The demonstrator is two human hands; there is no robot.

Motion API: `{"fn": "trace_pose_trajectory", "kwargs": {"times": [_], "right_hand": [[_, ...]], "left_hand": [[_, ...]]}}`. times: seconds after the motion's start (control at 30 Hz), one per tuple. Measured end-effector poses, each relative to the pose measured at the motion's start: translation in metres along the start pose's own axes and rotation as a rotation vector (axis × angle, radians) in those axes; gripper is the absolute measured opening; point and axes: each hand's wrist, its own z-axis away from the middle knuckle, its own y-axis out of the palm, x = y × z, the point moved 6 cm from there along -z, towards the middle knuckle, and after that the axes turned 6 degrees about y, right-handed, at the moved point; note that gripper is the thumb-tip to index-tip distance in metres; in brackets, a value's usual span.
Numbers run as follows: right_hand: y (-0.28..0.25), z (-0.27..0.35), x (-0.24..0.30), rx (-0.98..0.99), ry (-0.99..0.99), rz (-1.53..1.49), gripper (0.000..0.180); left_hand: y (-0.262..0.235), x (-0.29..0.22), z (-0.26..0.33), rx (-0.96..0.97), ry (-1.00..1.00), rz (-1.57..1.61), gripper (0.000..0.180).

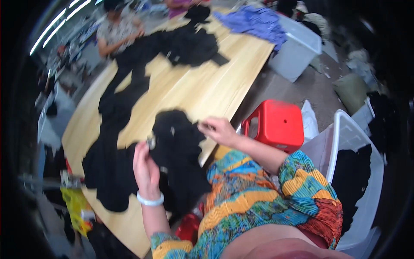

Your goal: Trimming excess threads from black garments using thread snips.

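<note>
A black garment (pixel 179 146) lies bunched at the near edge of a long pale wooden table (pixel 189 93). My left hand (pixel 145 166), with a white bangle at the wrist, pinches the garment's left side by a small pale tag. My right hand (pixel 217 129) grips the garment's right edge near the table's rim. More black cloth (pixel 108 164) trails off to the left of my hands.
A red plastic stool (pixel 276 125) stands right of the table. White plastic bins (pixel 297 47) sit beyond it, and another (pixel 358 164) at my right holds dark cloth. Another person (pixel 116 32) works at the far end among black garments. Blue cloth (pixel 254 21) lies at the far corner.
</note>
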Motion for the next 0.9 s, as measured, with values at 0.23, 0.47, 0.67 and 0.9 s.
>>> {"fn": "trace_pose_trajectory", "kwargs": {"times": [0.23, 0.47, 0.67, 0.9], "right_hand": [[0.043, -0.026, 0.07, 0.194, 0.009, -0.3, 0.014], [0.071, -0.018, 0.1, 0.213, -0.17, -0.162, 0.027], [0.076, -0.011, 0.094, 0.051, -0.306, -0.102, 0.016], [0.033, -0.011, 0.01, -0.049, -0.06, -0.071, 0.011]], "left_hand": [[0.014, -0.008, 0.009, -0.03, -0.009, 0.11, 0.017], [0.006, -0.01, 0.024, -0.038, -0.038, 0.097, 0.019], [0.006, -0.009, 0.025, -0.049, -0.046, 0.009, 0.017], [-0.021, 0.015, 0.012, -0.135, -0.084, -0.019, 0.021]]}}
